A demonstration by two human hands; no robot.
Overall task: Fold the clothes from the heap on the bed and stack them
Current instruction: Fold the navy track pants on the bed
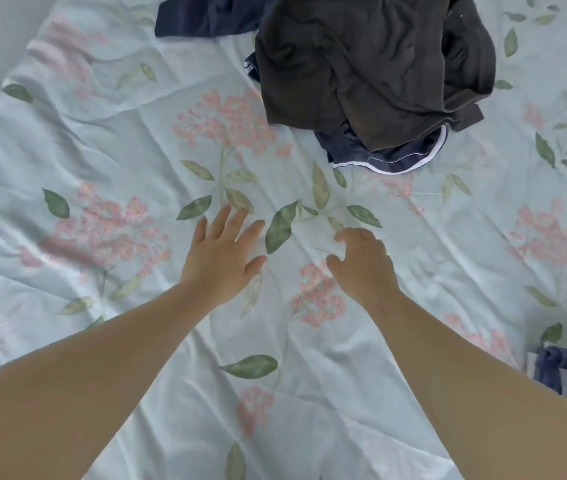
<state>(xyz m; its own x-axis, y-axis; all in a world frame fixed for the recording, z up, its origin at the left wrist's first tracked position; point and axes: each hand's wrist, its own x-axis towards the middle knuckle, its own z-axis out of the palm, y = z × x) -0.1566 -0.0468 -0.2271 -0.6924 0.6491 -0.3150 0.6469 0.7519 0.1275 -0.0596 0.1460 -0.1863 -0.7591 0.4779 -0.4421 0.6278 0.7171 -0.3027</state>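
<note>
— Where are the clothes?

— In the heap, on the far part of the bed. A dark brown garment is bunched on top. Navy shorts with white piping poke out from the heap's near edge, and a navy piece trails off to its left.

— And the hands?

— Both are on the near side of the heap, apart from it, over the floral sheet. The left hand has its fingers spread, the grip wide with nothing in it. The right hand has loosely curled fingers, and its grip is empty too. I cannot tell whether either touches the sheet.

— What could go wrong?

— The brown garment looks thick, soft and matte, and it drapes over the shorts. Pulled by one fold, it would likely drag the shorts along and tumble the heap. The shorts look thin and slick, with a slight sheen, so I'd guess they slide rather than hold a crease.

— And the sheet?

— It is thin, smooth and rumpled into ridges on the near side of the heap. Folding over those ridges may give a lopsided fold, and a stack on soft bedding could lean.

— Anything else?

— A blue cloth hangs well off to the heap's near right. What it hangs on is unclear.
</note>
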